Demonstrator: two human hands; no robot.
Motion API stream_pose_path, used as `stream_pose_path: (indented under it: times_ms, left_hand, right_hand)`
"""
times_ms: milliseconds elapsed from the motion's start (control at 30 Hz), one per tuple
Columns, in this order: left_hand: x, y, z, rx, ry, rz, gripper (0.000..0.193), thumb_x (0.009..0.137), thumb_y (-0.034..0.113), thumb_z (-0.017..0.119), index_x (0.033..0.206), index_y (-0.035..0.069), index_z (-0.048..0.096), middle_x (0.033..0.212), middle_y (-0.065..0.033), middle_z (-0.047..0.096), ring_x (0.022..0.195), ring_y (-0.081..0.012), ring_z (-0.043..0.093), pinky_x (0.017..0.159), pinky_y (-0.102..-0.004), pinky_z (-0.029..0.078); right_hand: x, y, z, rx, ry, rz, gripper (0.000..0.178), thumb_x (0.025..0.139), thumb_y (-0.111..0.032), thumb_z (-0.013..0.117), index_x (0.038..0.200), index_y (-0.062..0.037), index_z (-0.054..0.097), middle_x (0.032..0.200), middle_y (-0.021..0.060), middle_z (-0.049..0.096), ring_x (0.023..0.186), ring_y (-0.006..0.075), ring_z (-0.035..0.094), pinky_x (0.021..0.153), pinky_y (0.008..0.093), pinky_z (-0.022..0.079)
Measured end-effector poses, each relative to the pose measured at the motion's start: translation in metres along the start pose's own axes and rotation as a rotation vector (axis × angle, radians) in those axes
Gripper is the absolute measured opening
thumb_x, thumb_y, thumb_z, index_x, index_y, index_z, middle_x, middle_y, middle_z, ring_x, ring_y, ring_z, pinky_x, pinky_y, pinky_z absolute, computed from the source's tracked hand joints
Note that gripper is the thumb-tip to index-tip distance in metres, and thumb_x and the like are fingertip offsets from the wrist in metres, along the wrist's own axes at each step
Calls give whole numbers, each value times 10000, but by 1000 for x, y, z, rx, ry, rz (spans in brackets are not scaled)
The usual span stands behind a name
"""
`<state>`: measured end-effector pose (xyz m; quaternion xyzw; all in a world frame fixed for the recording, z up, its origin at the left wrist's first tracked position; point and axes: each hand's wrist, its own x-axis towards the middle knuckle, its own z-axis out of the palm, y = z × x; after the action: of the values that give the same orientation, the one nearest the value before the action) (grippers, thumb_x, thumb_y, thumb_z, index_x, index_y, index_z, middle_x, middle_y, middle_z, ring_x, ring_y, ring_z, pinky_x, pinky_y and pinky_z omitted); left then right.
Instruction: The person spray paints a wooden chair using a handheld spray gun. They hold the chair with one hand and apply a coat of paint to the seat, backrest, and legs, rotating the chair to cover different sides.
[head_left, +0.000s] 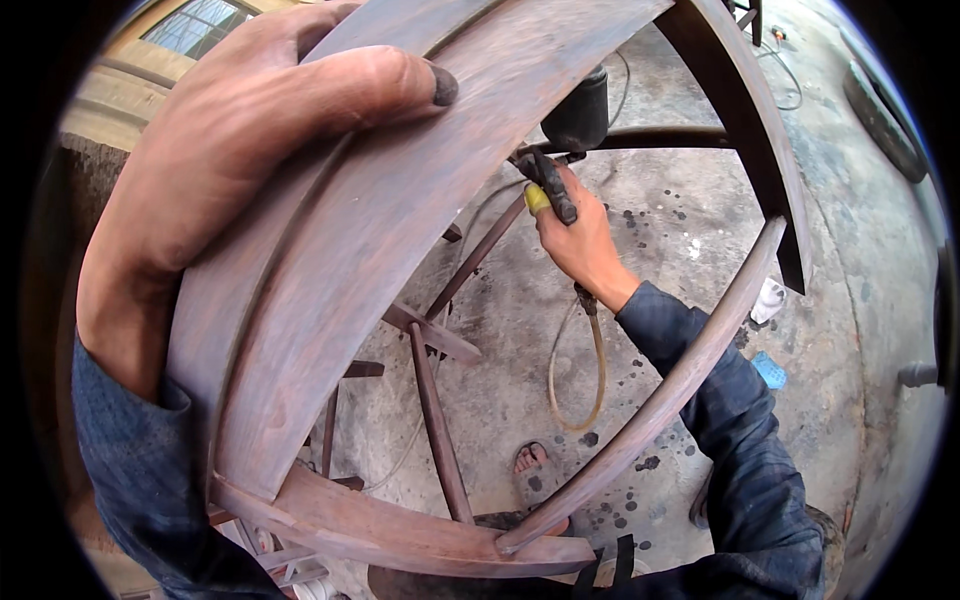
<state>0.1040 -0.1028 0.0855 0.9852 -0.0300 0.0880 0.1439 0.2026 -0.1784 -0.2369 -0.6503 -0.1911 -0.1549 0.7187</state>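
Observation:
A reddish-brown wooden furniture frame [390, 220] fills the left and middle of the view, tilted, with a wide panel and curved rails. My left hand [230, 150] grips the panel at the upper left, its dark-tipped thumb lying across the surface; the fingers behind the edge are mostly hidden. Through the gap in the frame, my right hand [585, 240] is closed round the handle of a dark spray gun [555, 185]. The gun has a black cup [580, 112] and sits beyond the panel's edge, partly hidden by it. Something yellow covers a digit of that hand.
A yellowish hose [601, 375] loops down from the gun toward the stained concrete floor [640, 220]. Thinner wooden legs [435, 420] stand below the panel. At right lie a blue item [768, 370], a white crumpled item [768, 301] and a dark tyre-like ring [885, 120]. A sandalled foot [530, 458] shows below.

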Motion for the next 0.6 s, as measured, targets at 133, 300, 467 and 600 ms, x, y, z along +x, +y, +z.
stream_pose_path:
  times_ms: [133, 300, 467, 600]
  left_hand:
    - [0, 20, 9, -74, -175, 29, 804, 825, 456, 746, 1397, -58, 513, 1105, -229, 660, 811, -226, 719, 723, -271, 606]
    - [-6, 69, -2, 56, -197, -237, 641, 850, 389, 756, 1299, -50, 627, 1113, -203, 708, 1029, -274, 673, 946, -360, 493]
    - [-25, 64, 3, 373, -142, -15, 741, 819, 396, 746, 1356, -75, 549, 1126, -237, 677, 1035, -320, 663, 966, -376, 475]
    - [-23, 53, 20, 242, -56, 115, 710, 820, 413, 742, 1310, -77, 589, 1109, -222, 685, 1009, -298, 669, 940, -365, 484]
  right_hand:
    - [20, -6, 1, 7, 2, -10, 294, 934, -147, 649, 1193, -13, 615, 864, 196, 661, 753, 339, 619, 724, 384, 504]
    - [23, -6, 4, 30, 16, 32, 282, 924, -187, 672, 1142, -17, 616, 813, 233, 640, 714, 403, 606, 690, 415, 500]
    - [-9, 5, -5, -9, -108, 34, 374, 929, -204, 685, 1265, -54, 615, 906, 243, 678, 832, 395, 686, 751, 397, 526]
    - [-44, 32, -52, -145, -171, 83, 397, 923, -149, 691, 1297, -46, 606, 961, 240, 686, 866, 384, 706, 774, 387, 536]
